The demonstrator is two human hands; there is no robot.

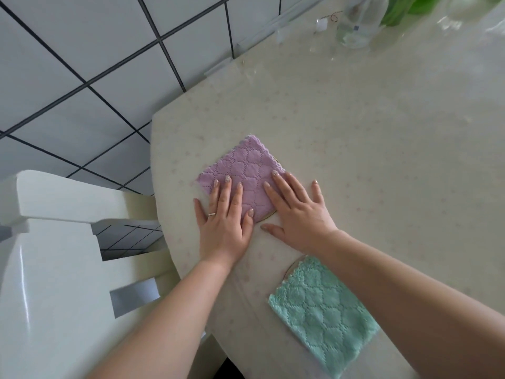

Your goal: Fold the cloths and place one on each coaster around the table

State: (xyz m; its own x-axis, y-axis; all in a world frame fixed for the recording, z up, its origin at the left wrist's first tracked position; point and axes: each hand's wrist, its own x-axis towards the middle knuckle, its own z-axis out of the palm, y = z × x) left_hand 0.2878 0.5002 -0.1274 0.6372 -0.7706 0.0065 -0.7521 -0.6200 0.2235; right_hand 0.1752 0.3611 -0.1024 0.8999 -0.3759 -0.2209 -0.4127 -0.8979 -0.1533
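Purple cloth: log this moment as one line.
purple cloth: folded, flat on table | left hand, right hand: pressing it, open palms | green cloth: folded, nearer, untouched

Domestic dining area: covered table [355,132] at right, white dining chair [54,255] at lower left, tiled floor [82,64] at upper left, glass bottle [358,20] at top.

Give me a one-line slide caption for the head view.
Both hands, left and right, press a folded purple cloth flat; green cloth lies nearby.
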